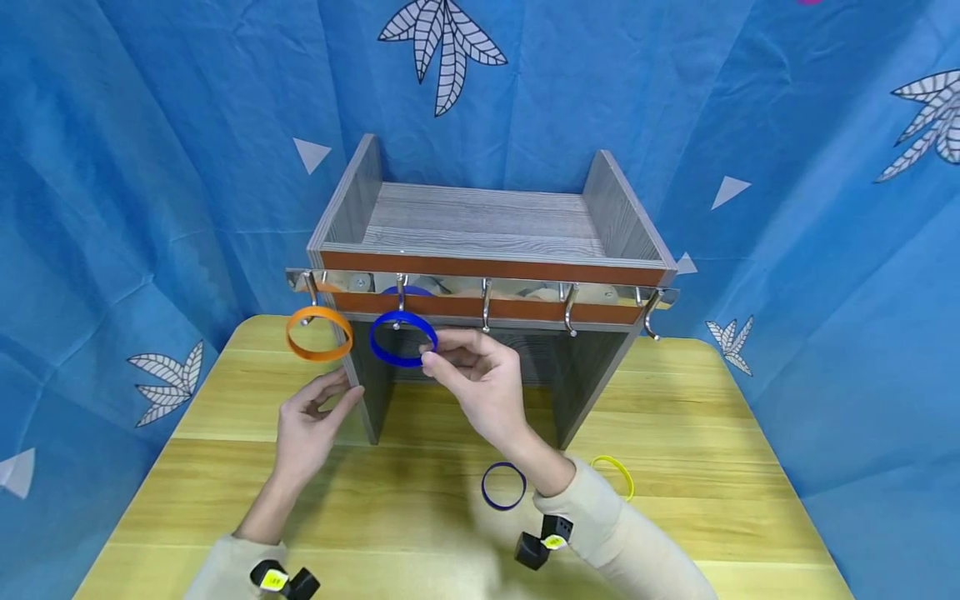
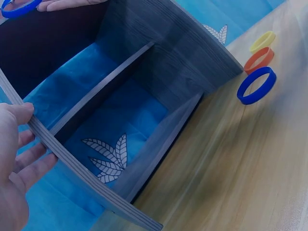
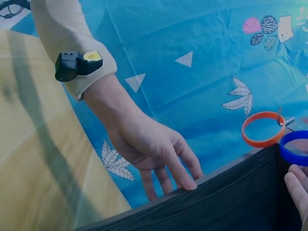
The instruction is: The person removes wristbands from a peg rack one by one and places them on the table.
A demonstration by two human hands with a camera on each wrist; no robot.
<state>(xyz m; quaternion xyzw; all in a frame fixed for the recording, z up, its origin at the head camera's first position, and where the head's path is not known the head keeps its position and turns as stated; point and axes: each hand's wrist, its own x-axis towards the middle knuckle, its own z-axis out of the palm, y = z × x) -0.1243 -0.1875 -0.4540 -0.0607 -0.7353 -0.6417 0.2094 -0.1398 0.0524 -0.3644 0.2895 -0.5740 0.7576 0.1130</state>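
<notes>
In the head view my right hand (image 1: 483, 379) pinches a blue wristband (image 1: 401, 361) between thumb and fingertips. The band is around or against the second hook (image 1: 401, 292) from the left; which of these I cannot tell. From the leftmost hook (image 1: 311, 287) hangs an orange wristband (image 1: 318, 356). My left hand (image 1: 311, 425) holds the front edge of the wooden shelf's left side panel (image 1: 367, 408), below that orange band. The left wrist view shows the left thumb on the panel's edge (image 2: 72, 161) and the other fingers along its outer face.
A metal hook rail (image 1: 450, 285) runs across the shelf's front, with more hooks to the right. On the wooden table (image 1: 420, 517) lie another blue wristband (image 2: 245, 100), an orange one (image 2: 249, 65) and a yellow one (image 2: 270, 36). A blue patterned cloth (image 1: 225, 167) hangs behind.
</notes>
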